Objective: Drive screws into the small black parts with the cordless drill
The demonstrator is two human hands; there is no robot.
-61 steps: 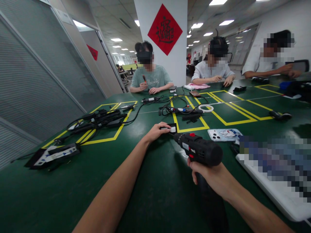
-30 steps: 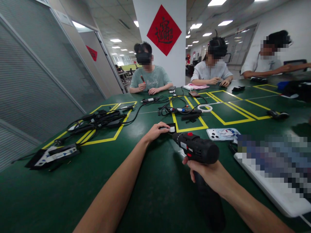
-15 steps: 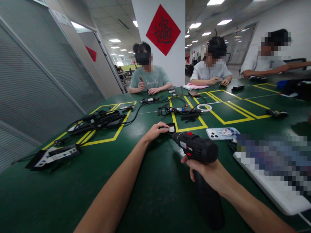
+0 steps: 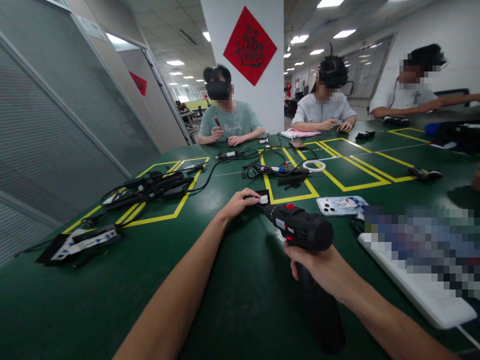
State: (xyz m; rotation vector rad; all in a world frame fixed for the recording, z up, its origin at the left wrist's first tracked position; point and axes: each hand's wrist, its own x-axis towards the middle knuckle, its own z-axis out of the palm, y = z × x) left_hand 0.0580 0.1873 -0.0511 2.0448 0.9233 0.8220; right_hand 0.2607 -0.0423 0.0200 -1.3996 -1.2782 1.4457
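My right hand point(image 4: 313, 262) is wrapped round the grip of a black cordless drill point(image 4: 300, 227) with red accents. Its chuck points away from me, toward a small black tray-like piece point(image 4: 267, 194) on the green table point(image 4: 240, 305). A little white block point(image 4: 264, 199) sits in that piece. The fingers of my left hand point(image 4: 240, 204) are pressed on the black piece beside the white block. Whether the drill's tip touches the piece is hidden behind the chuck.
A phone in a cartoon case point(image 4: 343, 205) lies right of the drill, near a white device point(image 4: 416, 285). Black cables and tools point(image 4: 150, 187) lie left, more cabled tools point(image 4: 277, 171) ahead. A black-and-white part point(image 4: 80, 242) rests at far left. Several people sit across the table.
The view has shifted very slightly. The drill and both my hands keep nearly the same pose, and my right index finger appears drawn closer to the drill's grip.
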